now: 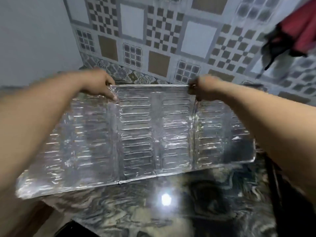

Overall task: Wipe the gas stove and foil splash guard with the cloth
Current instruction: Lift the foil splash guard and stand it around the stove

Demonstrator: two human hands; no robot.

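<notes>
Patterned tile wall (pixel 164 31) behind, dark marbled table (pixel 136 211) below. I've got the foil splash guard (pixel 136 137) held tilted over the table, left hand (pixel 100 84) and right hand (pixel 203 88) each pinching a top corner. Looks feather-light, creases easily, so I'd grip the folded rim, not the panels. No cloth or stove visible.

Both hands, left (pixel 98 83) and right (pixel 204 88), grip the foil splash guard (pixel 136 137) by its far edge above the marbled counter (pixel 136 211).

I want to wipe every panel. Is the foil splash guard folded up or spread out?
Spread out: the foil splash guard shows its ribbed panels side by side, held at its top edge by the left hand and right hand.
</notes>
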